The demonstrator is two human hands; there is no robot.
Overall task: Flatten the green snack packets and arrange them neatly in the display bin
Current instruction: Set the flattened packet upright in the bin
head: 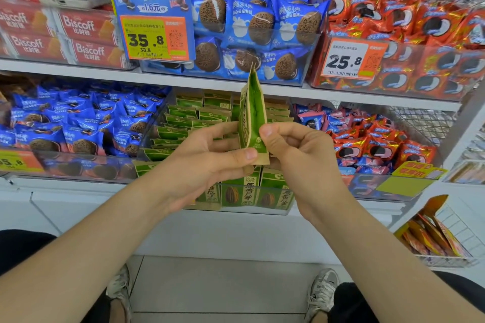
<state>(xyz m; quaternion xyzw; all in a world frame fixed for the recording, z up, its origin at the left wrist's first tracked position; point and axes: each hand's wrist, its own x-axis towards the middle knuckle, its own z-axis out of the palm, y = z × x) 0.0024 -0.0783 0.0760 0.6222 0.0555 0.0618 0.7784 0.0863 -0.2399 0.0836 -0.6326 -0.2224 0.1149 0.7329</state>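
We hold one green-and-tan packet (253,113) upright and edge-on above the clear display bin (275,185), where stacked packets (189,118) lie in rows and front packets (270,193) stand upright.

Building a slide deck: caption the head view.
Left hand and right hand pinch a green snack packet upright at the display bin.

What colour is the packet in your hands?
The packet is green with tan edges; the head view shows it best.
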